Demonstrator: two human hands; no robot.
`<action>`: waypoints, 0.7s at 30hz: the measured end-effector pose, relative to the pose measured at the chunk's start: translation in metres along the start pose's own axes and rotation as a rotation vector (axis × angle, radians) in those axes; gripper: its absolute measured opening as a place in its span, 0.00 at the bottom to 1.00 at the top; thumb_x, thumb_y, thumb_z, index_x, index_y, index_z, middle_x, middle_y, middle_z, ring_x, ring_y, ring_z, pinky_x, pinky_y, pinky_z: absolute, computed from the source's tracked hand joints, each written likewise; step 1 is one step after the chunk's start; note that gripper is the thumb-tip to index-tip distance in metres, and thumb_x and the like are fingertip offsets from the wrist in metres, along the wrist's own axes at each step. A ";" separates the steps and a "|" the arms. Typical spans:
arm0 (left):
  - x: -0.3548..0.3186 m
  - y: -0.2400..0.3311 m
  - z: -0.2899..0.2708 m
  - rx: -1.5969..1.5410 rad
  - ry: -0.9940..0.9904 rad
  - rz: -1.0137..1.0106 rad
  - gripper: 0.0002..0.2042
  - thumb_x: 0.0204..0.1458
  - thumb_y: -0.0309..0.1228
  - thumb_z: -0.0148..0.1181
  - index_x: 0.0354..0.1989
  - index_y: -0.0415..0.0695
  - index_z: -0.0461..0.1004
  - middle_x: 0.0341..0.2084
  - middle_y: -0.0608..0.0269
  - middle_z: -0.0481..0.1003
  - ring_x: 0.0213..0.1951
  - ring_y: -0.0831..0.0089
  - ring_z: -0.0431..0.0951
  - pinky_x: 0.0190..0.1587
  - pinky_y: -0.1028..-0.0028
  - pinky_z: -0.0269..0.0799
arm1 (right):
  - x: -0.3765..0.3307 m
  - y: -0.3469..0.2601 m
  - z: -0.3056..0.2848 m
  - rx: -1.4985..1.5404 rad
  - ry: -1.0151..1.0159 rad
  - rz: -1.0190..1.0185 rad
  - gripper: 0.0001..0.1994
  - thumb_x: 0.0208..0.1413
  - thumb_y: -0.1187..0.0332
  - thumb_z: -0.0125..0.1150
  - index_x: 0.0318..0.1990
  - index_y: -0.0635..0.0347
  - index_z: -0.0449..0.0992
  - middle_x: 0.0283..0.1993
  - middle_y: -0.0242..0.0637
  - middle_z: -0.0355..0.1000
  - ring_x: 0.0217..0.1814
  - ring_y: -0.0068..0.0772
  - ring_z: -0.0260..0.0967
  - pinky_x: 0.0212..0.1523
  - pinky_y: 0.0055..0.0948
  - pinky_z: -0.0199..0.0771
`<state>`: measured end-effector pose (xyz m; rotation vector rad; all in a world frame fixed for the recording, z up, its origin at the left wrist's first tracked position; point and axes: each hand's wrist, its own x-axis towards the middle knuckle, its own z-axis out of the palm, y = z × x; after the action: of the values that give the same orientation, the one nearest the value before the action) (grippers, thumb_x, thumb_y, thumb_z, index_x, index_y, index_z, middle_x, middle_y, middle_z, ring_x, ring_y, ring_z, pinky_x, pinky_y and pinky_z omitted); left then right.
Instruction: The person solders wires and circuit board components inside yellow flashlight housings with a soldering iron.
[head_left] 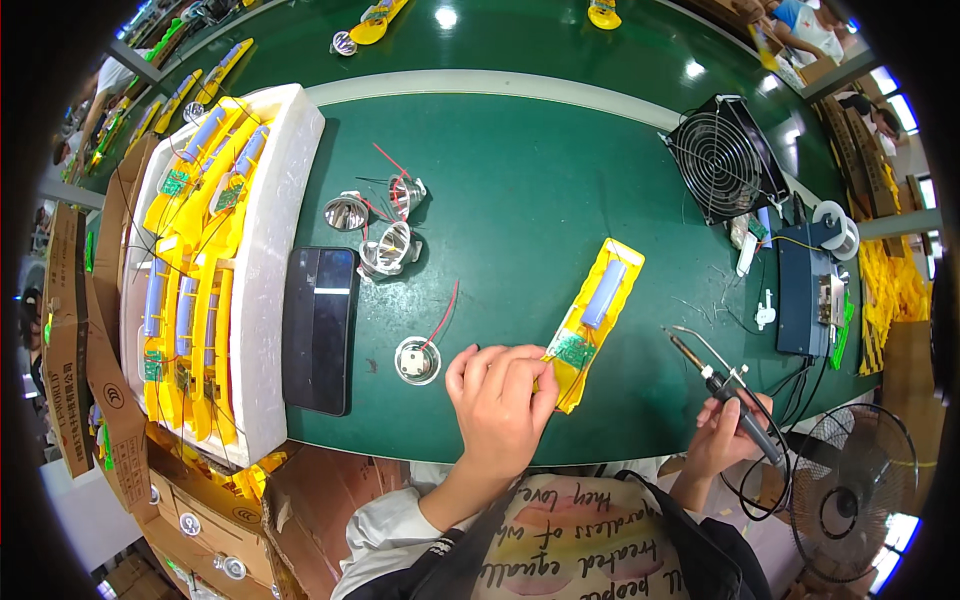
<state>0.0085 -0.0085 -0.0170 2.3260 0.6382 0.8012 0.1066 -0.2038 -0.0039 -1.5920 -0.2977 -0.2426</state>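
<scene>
Two hands work at the near edge of a green bench (540,200). The left hand (500,400) has its fingers pinched together on the near end of a yellow plastic shell (590,325), pressing down by the small green circuit board (573,350), it seems so the part stays put. That shell lies slantwise on the bench, near the middle and a little right, with a pale blue battery (604,293) seated in its far half. The right hand (725,435) is closed round the handle of a soldering iron (715,380), held like a pen with the tip raised and off to the right of the shell, well apart from the board. Left of the left hand sits a round silver reflector (417,360) with a red wire, and more reflectors (385,225) lie farther off. A dark phone (320,330) rests beside a white foam tray (280,220) stacked with more yellow shells at far left. On the right stand a small black fan (725,155) and a blue soldering station (810,290), close to the iron's cord.
</scene>
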 end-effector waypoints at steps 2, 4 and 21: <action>-0.001 0.001 0.000 -0.004 0.007 0.007 0.06 0.36 0.23 0.58 0.21 0.45 0.66 0.26 0.69 0.72 0.32 0.68 0.69 0.45 0.63 0.57 | 0.003 0.006 -0.002 -0.051 0.038 -0.025 0.06 0.50 0.74 0.48 0.35 0.64 0.60 0.20 0.36 0.63 0.17 0.18 0.60 0.14 0.12 0.58; -0.002 0.001 -0.002 -0.018 -0.006 0.013 0.06 0.36 0.23 0.58 0.22 0.45 0.67 0.27 0.68 0.72 0.33 0.68 0.69 0.46 0.62 0.56 | 0.004 0.009 -0.004 -0.036 0.043 -0.012 0.06 0.50 0.74 0.49 0.35 0.63 0.61 0.20 0.36 0.63 0.17 0.19 0.61 0.14 0.12 0.59; -0.008 -0.019 -0.041 0.026 -0.247 0.456 0.07 0.33 0.29 0.61 0.24 0.53 0.73 0.28 0.76 0.70 0.38 0.72 0.66 0.50 0.59 0.54 | 0.003 0.006 -0.009 -0.063 0.056 0.018 0.06 0.50 0.74 0.48 0.35 0.65 0.62 0.21 0.37 0.64 0.17 0.18 0.61 0.15 0.13 0.59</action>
<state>-0.0290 0.0156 -0.0061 2.5779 0.0069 0.6795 0.1115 -0.2126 -0.0083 -1.6465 -0.2343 -0.2845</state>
